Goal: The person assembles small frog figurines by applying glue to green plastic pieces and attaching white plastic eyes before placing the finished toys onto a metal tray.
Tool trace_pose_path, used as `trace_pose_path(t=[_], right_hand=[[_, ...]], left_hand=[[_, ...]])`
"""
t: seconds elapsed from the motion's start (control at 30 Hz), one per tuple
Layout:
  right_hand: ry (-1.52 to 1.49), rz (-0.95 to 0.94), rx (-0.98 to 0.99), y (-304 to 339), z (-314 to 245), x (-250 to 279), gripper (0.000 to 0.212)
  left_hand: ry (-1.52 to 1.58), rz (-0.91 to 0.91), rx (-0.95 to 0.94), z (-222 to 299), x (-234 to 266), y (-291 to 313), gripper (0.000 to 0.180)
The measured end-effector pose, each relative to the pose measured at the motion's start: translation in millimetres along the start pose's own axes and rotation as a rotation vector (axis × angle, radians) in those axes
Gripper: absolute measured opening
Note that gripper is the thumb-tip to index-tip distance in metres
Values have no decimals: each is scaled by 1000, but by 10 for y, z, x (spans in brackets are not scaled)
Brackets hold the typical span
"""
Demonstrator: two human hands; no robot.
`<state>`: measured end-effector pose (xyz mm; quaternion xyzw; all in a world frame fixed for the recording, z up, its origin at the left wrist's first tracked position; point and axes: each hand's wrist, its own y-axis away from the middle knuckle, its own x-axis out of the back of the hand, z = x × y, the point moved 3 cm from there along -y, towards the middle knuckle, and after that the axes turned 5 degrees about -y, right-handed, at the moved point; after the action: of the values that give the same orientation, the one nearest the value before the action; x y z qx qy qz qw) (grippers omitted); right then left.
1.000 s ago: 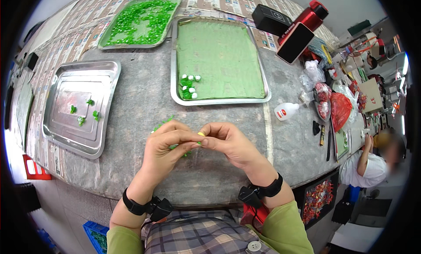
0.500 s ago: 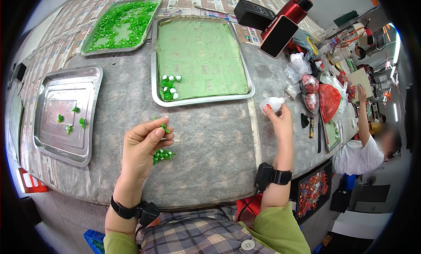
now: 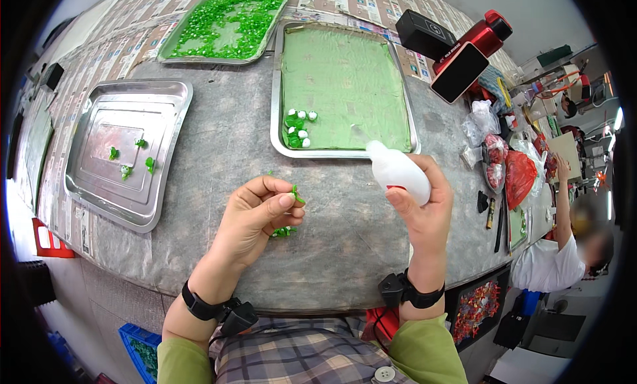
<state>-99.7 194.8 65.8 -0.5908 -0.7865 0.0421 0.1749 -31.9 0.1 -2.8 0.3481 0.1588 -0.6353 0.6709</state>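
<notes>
My left hand (image 3: 259, 215) pinches a small green plastic piece (image 3: 297, 194) between thumb and fingertips, above the grey table cover. My right hand (image 3: 428, 205) is wrapped round a white squeeze bottle (image 3: 400, 172), tilted with its nozzle pointing up and left near the front edge of the green-lined tray (image 3: 345, 154). At that tray's front left corner sit several green pieces with white balls (image 3: 296, 128). Partly hidden behind my left hand, a few more green pieces (image 3: 284, 231) lie on the table. The bare metal tray (image 3: 126, 185) at left carries several small green figures (image 3: 126, 172).
A tray heaped with green pieces (image 3: 225, 26) stands at the back left. At the back right are a black box (image 3: 424, 34), a red bottle (image 3: 488, 32) and a phone (image 3: 459, 72). Plastic bags (image 3: 521, 178) lie along the right side. A co-worker (image 3: 551, 261) sits beyond.
My right hand has lifted the white bottle and swung it left, with its nozzle now turned toward my left hand's side. The whole view has shifted, moving the trays rightward in the picture.
</notes>
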Motion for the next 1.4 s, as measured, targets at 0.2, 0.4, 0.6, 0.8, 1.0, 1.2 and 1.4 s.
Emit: trace_pose_path(t=[0.2, 0.4, 0.6, 0.8, 1.0, 1.2, 1.4], right_hand=[[-332, 186, 69, 65, -99, -130, 43], [-107, 175, 294, 131, -176, -163, 49], [-68, 115, 270, 148, -191, -219, 44], [-45, 110, 280, 145, -187, -245, 42], [-31, 100, 311, 145, -161, -235, 42], [-82, 144, 289, 127, -166, -217, 41], [-38, 185, 317, 127, -160, -216, 38]], left_hand=[[39, 11, 31, 7, 4, 4, 10], [57, -5, 24, -9, 14, -1, 8], [57, -22, 19, -16, 23, -2, 7], [44, -20, 25, -13, 18, 0, 8], [25, -16, 28, -23, 20, -5, 9], [22, -22, 38, -26, 17, -6, 9], [18, -23, 40, -18, 19, 0, 9]])
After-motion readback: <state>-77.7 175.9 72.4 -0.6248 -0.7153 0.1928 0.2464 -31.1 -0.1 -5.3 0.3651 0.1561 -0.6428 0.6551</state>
